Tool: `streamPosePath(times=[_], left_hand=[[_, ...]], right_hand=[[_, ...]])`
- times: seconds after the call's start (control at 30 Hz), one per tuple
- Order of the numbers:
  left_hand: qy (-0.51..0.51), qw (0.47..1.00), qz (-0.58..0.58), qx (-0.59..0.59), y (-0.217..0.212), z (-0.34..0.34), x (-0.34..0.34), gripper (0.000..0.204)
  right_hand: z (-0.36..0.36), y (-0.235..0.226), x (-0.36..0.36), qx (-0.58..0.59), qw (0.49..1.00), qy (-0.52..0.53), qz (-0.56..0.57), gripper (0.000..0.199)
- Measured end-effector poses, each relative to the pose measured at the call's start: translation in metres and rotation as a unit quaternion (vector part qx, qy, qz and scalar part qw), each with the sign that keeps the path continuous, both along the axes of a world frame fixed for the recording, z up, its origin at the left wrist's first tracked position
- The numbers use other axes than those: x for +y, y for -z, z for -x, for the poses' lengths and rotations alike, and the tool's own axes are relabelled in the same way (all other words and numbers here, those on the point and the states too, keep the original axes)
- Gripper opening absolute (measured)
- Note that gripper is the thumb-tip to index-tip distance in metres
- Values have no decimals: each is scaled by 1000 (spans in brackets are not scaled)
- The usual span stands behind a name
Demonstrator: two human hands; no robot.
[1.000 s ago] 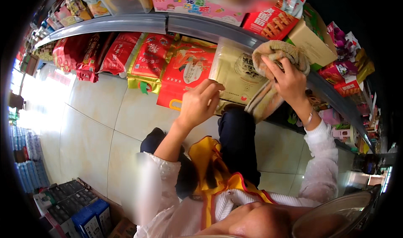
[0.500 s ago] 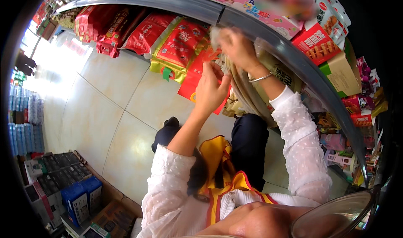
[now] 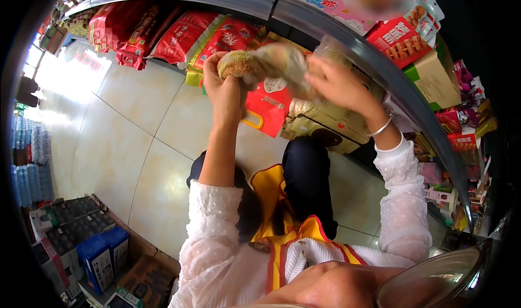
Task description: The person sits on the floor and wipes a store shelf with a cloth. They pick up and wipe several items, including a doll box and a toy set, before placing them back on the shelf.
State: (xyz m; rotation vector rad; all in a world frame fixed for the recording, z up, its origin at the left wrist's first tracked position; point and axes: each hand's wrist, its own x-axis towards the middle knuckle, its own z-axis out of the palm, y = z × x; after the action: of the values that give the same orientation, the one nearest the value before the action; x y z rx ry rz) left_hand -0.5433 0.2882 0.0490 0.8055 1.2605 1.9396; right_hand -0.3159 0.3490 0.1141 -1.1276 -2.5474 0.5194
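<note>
A mottled yellow-green and whitish cloth (image 3: 241, 68), bunched and partly blurred, stretches between my hands above the goods on the low shelf. My left hand (image 3: 221, 93) is closed round its thicker, fuzzy end. At the paler end, my right hand (image 3: 342, 88) has bent fingers on the cloth; motion smears the fingertips. Below the cloth stands a red package with a yellow handle (image 3: 268, 107). Beside it, under my right hand, is a cream-gold box (image 3: 328, 121).
A grey shelf edge (image 3: 325, 17) curves above the goods, with a pink box (image 3: 320, 1) and a red snack box (image 3: 399, 42) on it. Red bags (image 3: 182, 36) stand to the left. Stacked cartons (image 3: 103, 256) and bottle packs (image 3: 32, 183) line the left side.
My left hand has moved left and up and now grips the cloth. My right hand has moved right and down. A long beige shape below it is gone, showing the cream-gold box.
</note>
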Motion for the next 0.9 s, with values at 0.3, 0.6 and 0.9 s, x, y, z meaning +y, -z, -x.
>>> streamPosePath(times=[0.3, 0.6, 0.9], left_hand=[[206, 971, -80, -91, -17, -16, -20, 45], [206, 969, -74, -118, -19, -7, -23, 44], [213, 962, -123, 118, -2, -25, -9, 53]], right_hand=[[25, 9, -30, 118, 985, -128, -2, 76], [40, -4, -17, 261, 945, -101, 168, 45], [42, 19, -32, 158, 986, -26, 36, 51]])
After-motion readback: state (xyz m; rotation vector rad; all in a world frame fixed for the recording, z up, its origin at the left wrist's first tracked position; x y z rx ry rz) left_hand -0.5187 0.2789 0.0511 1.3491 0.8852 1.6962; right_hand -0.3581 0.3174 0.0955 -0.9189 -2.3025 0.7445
